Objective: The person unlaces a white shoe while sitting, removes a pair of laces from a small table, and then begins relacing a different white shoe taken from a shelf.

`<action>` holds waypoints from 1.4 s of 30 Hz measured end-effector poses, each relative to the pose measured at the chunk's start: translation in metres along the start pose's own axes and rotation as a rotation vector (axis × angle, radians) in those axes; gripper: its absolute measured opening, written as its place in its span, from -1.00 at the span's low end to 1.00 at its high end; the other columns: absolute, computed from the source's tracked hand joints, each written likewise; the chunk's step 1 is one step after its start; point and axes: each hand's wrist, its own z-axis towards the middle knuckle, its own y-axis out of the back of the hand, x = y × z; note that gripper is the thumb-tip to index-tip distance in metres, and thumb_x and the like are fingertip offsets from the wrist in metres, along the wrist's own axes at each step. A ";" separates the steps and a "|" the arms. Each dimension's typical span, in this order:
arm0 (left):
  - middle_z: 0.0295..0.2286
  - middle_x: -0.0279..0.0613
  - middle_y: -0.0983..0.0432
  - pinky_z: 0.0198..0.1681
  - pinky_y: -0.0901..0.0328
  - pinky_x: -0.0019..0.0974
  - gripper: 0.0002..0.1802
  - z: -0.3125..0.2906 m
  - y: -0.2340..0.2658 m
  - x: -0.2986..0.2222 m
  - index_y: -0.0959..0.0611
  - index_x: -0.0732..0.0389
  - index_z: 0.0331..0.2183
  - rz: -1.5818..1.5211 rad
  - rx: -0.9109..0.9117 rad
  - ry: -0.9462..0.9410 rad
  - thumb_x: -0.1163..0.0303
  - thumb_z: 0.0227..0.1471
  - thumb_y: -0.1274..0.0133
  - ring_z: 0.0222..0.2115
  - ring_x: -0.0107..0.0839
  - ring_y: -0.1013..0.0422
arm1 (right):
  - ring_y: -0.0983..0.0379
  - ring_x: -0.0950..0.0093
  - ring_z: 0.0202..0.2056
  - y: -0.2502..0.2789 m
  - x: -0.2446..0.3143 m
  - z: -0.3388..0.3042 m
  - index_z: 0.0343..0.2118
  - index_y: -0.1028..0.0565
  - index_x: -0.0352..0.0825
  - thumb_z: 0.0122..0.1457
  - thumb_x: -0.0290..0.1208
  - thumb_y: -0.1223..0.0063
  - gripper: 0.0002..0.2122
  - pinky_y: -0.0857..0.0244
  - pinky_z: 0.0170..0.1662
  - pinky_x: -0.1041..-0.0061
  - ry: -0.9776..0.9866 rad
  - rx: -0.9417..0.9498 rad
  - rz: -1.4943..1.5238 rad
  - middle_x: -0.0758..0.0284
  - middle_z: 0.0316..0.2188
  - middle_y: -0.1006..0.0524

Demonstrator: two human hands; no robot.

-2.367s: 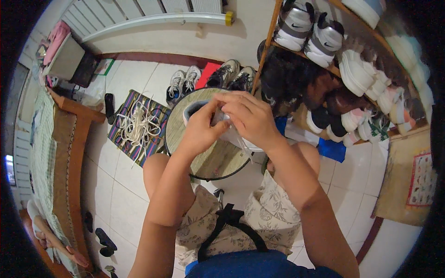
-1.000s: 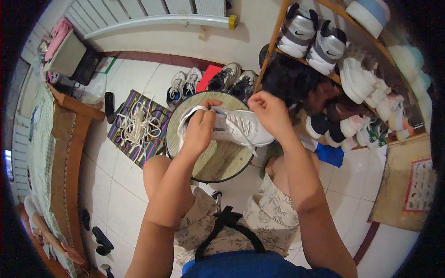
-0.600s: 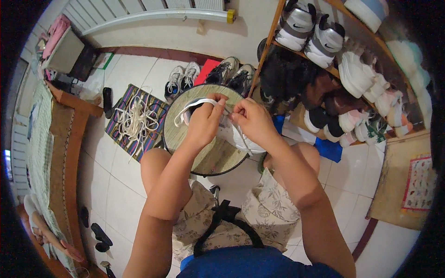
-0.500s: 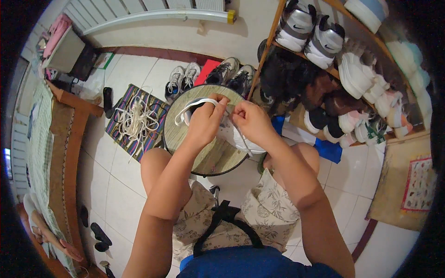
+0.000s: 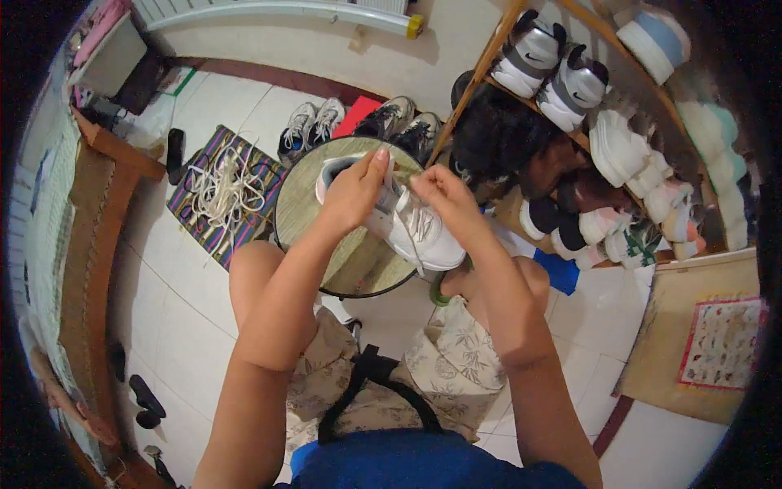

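A white shoe point(image 5: 432, 244) is lying on a round stool point(image 5: 297, 213) before us, its toe poking past the rim on the right. Our left hand point(image 5: 356, 194) is resting across the collar and tongue, covering much of both; its fingertips are partly hidden, so we cannot tell whether they are gripping anything. Our right hand point(image 5: 444, 194) is pinching a lace point(image 5: 402, 204), thumb against fingers, just beside the eyelets. Our knees are hemming in the stool's near side, and our left forearm is blocking part of its top. To the left, a lace pile point(image 5: 228, 191) is sprawling over a striped mat point(image 5: 218, 246). Close behind the stool, sneakers point(image 5: 326, 122) are standing on either side of a red box point(image 5: 356, 116). To the right, a wooden rack point(image 5: 468, 96) is holding rows of shoes, with a blue bag point(image 5: 558, 273) lying below. At the lower left, dark slippers point(image 5: 147, 396) are lying near a bed point(image 5: 102, 208).
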 end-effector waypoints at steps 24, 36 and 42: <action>-0.39 0.10 -0.51 -0.19 -0.26 -0.07 -0.58 0.000 0.006 -0.012 -0.57 0.19 -0.32 0.152 0.004 -0.080 0.13 0.12 0.30 -0.30 0.04 -0.43 | -0.31 0.50 -0.54 -0.020 -0.011 0.006 -0.45 -0.42 -0.36 0.20 -0.30 0.07 -0.79 -0.19 -0.44 0.48 0.039 -0.130 -0.163 0.34 -0.61 -0.38; -0.38 0.09 -0.51 -0.19 -0.25 -0.05 -0.60 0.004 0.003 -0.007 -0.56 0.20 -0.32 0.230 -0.005 -0.114 0.16 0.10 0.30 -0.29 0.05 -0.42 | -0.31 0.34 -0.41 -0.001 -0.005 0.002 -0.48 -0.42 -0.38 0.17 -0.12 0.01 -0.66 -0.19 -0.31 0.40 0.181 -0.169 -0.419 0.23 -0.51 -0.35; -0.39 0.11 -0.50 -0.22 -0.25 -0.02 -0.62 -0.003 0.001 -0.015 -0.54 0.20 -0.35 0.280 -0.029 -0.212 0.19 0.10 0.31 -0.31 0.06 -0.41 | -0.31 0.31 -0.44 -0.018 -0.002 0.001 -0.47 -0.38 -0.37 0.16 -0.25 -0.01 -0.74 -0.20 -0.35 0.41 0.239 -0.095 -0.398 0.24 -0.49 -0.34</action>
